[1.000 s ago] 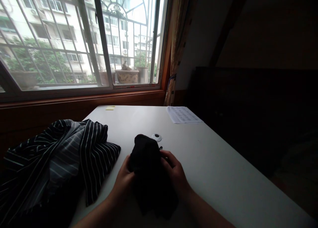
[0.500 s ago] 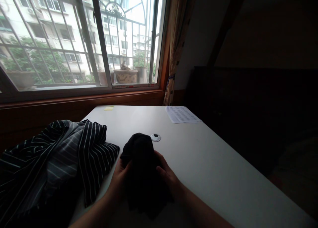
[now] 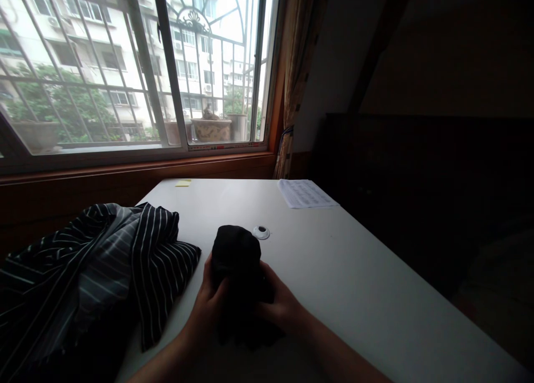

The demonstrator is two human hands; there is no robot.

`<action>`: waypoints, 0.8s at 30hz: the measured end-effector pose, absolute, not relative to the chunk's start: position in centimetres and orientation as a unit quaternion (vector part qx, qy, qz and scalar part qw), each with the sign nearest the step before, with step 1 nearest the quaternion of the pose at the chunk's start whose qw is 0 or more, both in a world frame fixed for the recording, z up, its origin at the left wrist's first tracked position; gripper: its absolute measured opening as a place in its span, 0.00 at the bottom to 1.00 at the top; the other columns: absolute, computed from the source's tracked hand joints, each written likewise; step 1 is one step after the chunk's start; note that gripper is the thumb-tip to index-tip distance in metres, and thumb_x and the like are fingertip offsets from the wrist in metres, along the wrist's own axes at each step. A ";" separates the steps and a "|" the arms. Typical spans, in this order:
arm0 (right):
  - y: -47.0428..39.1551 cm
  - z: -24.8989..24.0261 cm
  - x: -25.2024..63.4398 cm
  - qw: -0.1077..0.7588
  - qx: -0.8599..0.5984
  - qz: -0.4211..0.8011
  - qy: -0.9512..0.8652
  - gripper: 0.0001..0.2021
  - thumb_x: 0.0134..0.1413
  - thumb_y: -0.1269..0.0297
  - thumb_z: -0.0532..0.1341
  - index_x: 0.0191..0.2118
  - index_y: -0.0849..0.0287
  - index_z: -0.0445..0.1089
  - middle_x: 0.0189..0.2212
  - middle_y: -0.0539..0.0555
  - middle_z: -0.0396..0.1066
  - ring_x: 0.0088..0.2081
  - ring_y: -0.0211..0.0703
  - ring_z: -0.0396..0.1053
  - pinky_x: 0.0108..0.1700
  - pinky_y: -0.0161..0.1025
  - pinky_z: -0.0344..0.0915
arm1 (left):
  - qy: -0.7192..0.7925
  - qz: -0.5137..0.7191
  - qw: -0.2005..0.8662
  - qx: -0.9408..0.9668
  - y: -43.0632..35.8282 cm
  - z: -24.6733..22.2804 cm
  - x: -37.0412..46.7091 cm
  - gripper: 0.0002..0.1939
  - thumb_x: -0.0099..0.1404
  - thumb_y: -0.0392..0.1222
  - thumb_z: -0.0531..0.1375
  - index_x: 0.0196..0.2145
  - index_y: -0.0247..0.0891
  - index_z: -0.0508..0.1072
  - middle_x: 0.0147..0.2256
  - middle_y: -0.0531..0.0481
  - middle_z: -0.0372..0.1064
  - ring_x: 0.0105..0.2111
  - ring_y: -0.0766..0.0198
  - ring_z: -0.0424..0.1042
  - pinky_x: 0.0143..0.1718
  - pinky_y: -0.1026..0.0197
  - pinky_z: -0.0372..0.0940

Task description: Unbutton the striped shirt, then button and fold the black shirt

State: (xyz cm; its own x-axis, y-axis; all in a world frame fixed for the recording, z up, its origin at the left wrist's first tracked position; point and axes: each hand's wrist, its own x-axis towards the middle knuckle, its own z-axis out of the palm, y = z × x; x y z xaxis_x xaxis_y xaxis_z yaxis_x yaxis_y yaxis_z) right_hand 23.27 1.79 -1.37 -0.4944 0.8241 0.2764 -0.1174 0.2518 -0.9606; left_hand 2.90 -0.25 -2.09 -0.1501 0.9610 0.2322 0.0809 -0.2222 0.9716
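A bundle of black cloth (image 3: 237,260) is held up between both hands, above the near part of a white table (image 3: 334,271). My left hand (image 3: 208,299) grips its left side, the thumb laid over the front. On the right side, my right hand (image 3: 281,302) is closed round the cloth, its thumb pressed into the dark folds. The lower end of the cloth hangs loosely and is lost in shadow. Just beyond the bundle lies a round white piece with a dark centre (image 3: 261,232).
Black and grey striped fabric (image 3: 154,260) is heaped over the table's left side. Printed papers (image 3: 306,194) lie at the far right corner, a yellow note (image 3: 183,182) at the far left. Behind the table are a barred window (image 3: 208,93) and a curtain (image 3: 286,143).
The top of the black bundle has become rounder and shifted slightly right. My left hand has moved a little right and its thumb lower; my right thumb has moved lower and further onto the cloth.
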 end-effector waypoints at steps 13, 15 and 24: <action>2.2 -1.6 23.5 0.442 -0.296 0.501 -0.682 0.32 0.53 0.60 0.69 0.63 0.54 0.62 0.51 0.57 0.73 0.47 0.54 0.72 0.48 0.48 0.70 | 0.470 0.550 0.478 0.498 -0.6 -1.2 3.4 0.52 0.57 0.52 0.69 0.68 0.45 0.41 0.62 0.38 0.59 0.61 0.45 0.62 0.57 0.50 0.63; 2.3 -1.4 23.6 0.440 -0.298 0.500 -0.684 0.29 0.55 0.61 0.67 0.62 0.54 0.63 0.49 0.56 0.74 0.45 0.52 0.73 0.46 0.46 0.71 | 0.472 0.555 0.472 0.496 -0.7 -1.1 3.4 0.52 0.56 0.52 0.70 0.68 0.45 0.43 0.61 0.39 0.60 0.60 0.45 0.63 0.57 0.50 0.63; 2.1 -0.6 23.9 0.449 -0.296 0.499 -0.679 0.21 0.61 0.58 0.63 0.59 0.51 0.68 0.48 0.54 0.75 0.49 0.52 0.73 0.50 0.46 0.69 | 0.433 0.615 0.455 0.477 -1.1 -0.4 3.7 0.46 0.55 0.48 0.70 0.65 0.43 0.52 0.62 0.42 0.59 0.61 0.46 0.62 0.59 0.52 0.62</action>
